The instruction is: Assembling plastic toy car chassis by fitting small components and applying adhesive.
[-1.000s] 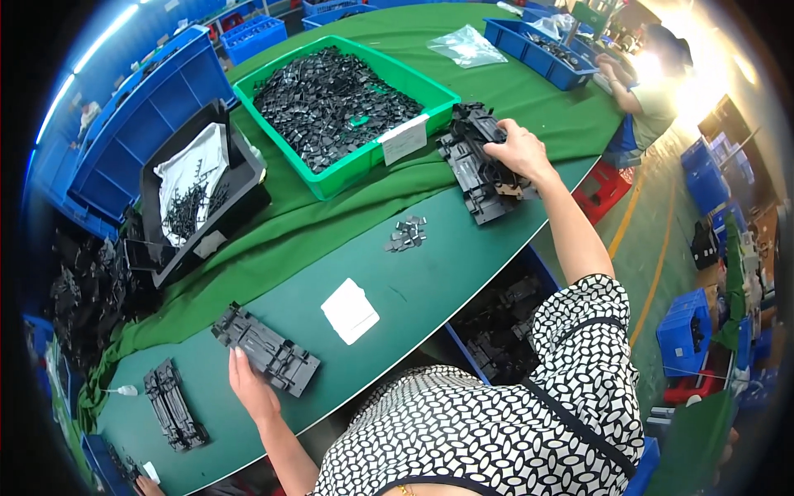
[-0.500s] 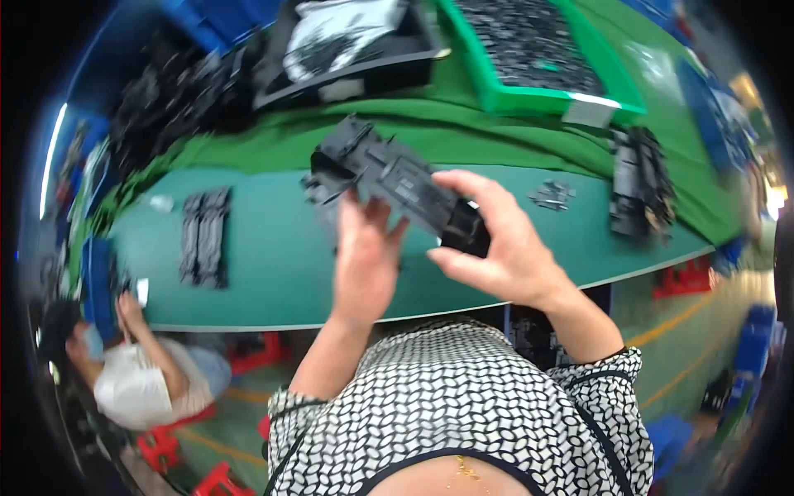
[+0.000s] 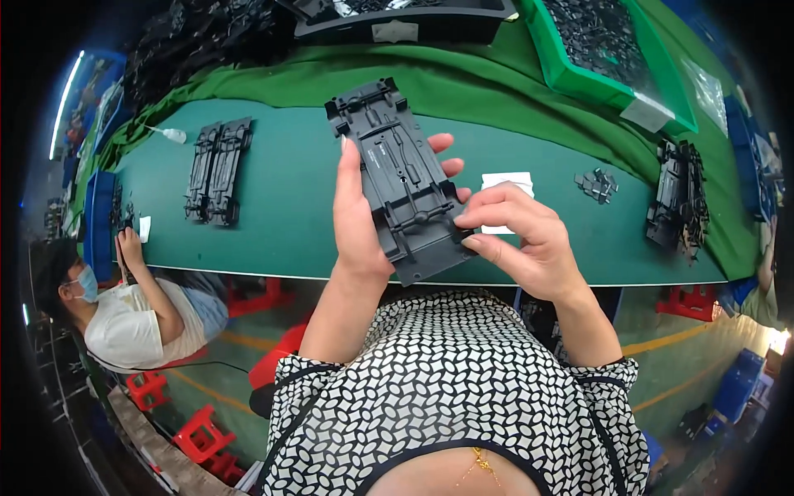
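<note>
My left hand (image 3: pixel 357 217) grips a long black plastic chassis plate (image 3: pixel 399 176) from below, holding it tilted above the green table (image 3: pixel 289 223). At the plate's near end my right hand (image 3: pixel 519 240) pinches its edge with thumb and fingertips. A small heap of dark little parts (image 3: pixel 597 184) lies on the table to the right, next to a white paper slip (image 3: pixel 506 182) partly hidden by my right fingers.
Two black chassis plates (image 3: pixel 218 169) lie side by side at the left. A stack of more plates (image 3: pixel 678 202) sits at the far right. A green bin of black parts (image 3: pixel 612 50) and a black tray (image 3: pixel 413 21) stand behind. A seated person (image 3: pixel 124 306) works at lower left.
The view has swung so the table sits higher. The plate has been turned upright lengthwise in my left hand, and my right hand has slid from its middle to its near end.
</note>
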A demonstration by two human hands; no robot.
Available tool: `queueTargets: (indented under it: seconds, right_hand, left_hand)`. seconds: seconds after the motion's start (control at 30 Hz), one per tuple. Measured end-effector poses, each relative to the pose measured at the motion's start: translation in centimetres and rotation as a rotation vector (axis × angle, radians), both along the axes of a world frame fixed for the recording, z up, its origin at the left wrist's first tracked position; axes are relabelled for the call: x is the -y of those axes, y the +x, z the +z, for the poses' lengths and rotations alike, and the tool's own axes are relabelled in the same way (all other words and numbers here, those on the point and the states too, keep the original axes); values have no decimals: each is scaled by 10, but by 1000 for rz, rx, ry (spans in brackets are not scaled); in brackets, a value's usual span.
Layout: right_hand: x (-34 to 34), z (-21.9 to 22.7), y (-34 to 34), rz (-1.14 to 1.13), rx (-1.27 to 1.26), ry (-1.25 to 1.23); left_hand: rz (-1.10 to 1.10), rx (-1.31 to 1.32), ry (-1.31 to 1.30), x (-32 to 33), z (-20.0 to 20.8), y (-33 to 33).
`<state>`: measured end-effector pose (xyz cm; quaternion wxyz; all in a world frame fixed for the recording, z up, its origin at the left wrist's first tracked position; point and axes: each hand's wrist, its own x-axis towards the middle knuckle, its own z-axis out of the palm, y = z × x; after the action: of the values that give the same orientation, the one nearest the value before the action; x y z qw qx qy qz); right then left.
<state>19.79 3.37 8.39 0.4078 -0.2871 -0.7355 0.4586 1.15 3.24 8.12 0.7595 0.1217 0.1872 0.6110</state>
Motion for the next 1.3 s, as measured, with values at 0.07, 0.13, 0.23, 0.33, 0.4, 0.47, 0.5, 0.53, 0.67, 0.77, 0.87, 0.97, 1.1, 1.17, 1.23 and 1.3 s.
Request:
queueTargets:
  seconds: [0.07,0.13,0.23,0.33,0.4,0.47,0.5,0.53,0.67,0.77,0.87,0.97,1.1,1.17,1.23,1.3]
  right_hand:
    - [1,-1,1,7,-24,-34]
    - [0,-7,1,7,-26,-50]
    - [2,-10,0,-15,-30,-50]
    - [4,-11,-1,-51,-48,-76]
    - [6,-11,-4,-65,-56,-106]
    - [7,-11,-4,-78,-66,-135]
    - [7,-11,-3,-82,-62,-138]
    - [6,-11,-3,-84,-58,-141]
    - [0,4,-3,-170,-65,-8]
    - [1,23,-19,-27,107,250]
    - [1,11,-29,-2,16,158]
    - [3,9,-29,-7,-10,131]
    - [5,7,-31,-41,-34,88]
    - [5,6,-31,-36,-39,46]
    - [4,6,-31,-39,-42,30]
    - [3,6,-31,-61,-34,20]
  left_hand:
    - [-38,70,1,-1,-3,-1]
    - [-33,47,-10,-2,-6,0]
    - [-34,7,-26,-1,-6,1]
    - [-39,11,-26,-2,-6,4]
    - [-32,24,-23,-1,-5,4]
    - [-13,16,-37,-2,-3,5]
    - [-13,1,-38,-2,-4,5]
    - [-13,-14,-38,-3,-3,6]
    - [29,-90,-143,-5,3,9]
    - [-23,-87,-115,-6,-1,8]
    - [7,-133,-129,-8,6,14]
    - [-6,-177,-123,-7,3,13]
    - [-1,-227,-163,-9,0,15]
    - [-1,-217,-167,-10,0,15]
    - [0,-206,-169,-11,0,15]
    - [1,-115,-187,-14,1,19]
